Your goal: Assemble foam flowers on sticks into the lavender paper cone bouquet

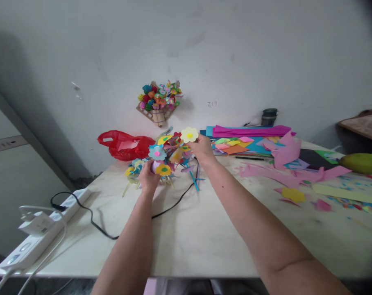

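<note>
A bunch of colourful paper flowers (164, 169) stands above the table, with blue, yellow and red blooms. My left hand (149, 179) is closed on the bunch's near left side, against a pale lilac part; its fingertips are partly hidden by the flowers. At the upper right of the bunch, my right hand (203, 150) pinches a pale yellow paper flower (189, 135) with a brighter yellow centre. The flower faces me, and its stem is hidden. Blue paper strips (194, 181) lie beneath, near the right forearm.
A red plastic bag (129, 146) sits behind on the left. To the right lie coloured sheets (250, 131), pink paper scraps (275, 172), a black pencil (250, 158) and a green-yellow fruit (359, 163). A power strip (66, 209) and a black cable (176, 203) cross the table.
</note>
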The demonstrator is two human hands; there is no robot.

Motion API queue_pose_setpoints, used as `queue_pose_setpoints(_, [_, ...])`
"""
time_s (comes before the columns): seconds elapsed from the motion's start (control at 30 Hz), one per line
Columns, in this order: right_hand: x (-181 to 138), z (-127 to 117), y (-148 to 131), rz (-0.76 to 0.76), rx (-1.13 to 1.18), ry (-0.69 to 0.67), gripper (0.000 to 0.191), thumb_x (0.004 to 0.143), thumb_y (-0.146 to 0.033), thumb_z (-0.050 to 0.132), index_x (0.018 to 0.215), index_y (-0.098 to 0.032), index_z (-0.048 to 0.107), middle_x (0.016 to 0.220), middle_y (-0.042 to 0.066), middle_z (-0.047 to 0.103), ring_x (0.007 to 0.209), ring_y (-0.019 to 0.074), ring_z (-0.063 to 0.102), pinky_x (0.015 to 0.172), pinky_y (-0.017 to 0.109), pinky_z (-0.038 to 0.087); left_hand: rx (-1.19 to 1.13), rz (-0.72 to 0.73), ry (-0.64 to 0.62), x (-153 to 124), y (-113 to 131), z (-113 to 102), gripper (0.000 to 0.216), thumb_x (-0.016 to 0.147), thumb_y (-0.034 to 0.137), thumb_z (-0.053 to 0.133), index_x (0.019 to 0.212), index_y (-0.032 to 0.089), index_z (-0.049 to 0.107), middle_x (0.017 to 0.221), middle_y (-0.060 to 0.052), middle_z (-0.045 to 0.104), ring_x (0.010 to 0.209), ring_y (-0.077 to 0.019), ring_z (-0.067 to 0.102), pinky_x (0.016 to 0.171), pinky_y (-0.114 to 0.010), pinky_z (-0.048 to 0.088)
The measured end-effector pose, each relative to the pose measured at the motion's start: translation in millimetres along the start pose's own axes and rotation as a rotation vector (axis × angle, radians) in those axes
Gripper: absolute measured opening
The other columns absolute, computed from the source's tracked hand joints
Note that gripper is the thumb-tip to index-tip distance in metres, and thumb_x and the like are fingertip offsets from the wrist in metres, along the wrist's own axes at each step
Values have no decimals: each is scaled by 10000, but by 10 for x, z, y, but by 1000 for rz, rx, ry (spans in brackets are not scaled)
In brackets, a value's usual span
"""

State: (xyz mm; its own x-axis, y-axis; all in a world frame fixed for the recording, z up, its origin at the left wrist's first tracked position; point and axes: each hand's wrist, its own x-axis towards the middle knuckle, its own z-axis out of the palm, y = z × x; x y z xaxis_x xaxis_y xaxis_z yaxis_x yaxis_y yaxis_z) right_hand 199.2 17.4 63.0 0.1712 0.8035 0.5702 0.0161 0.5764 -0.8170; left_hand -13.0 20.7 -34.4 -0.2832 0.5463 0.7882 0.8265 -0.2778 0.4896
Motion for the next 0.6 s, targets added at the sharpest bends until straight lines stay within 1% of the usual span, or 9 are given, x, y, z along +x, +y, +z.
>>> queue_pose_setpoints(0.13, [-35,1,-7,24,-194,20,168,703,-261,635,822,-171,713,819,52,733,806,181,664,732,285,497,12,15,15,7,-22,11,349,576,289,663,914,224,605,790,-19,634,774,-204,594,665,-285,424])
queue_pose_setpoints(0.2, [-48,11,-9,42,-253,26,150,715,-271,621,791,-187,719,790,49,729,819,195,665,734,294,499,13,24,27,8,-40,22,351,579,292,660,920,225,604,796,-19,634,775,-204,592,663,-285,425])
queue_pose_setpoints(0.4, [-87,56,-27,65,-289,57,185,742,-324,605,798,-189,717,820,66,725,877,208,659,742,295,498,14,52,49,2,-56,30,338,606,308,652,930,223,605,797,-27,634,790,-207,591,675,-288,428])
queue_pose_setpoints(0.6, [-109,81,-11,79,-317,40,207,749,-346,599,796,-182,715,789,66,723,837,198,663,722,284,499,24,47,56,0,-48,28,348,620,347,656,939,217,604,808,-32,636,787,-205,592,663,-285,417])
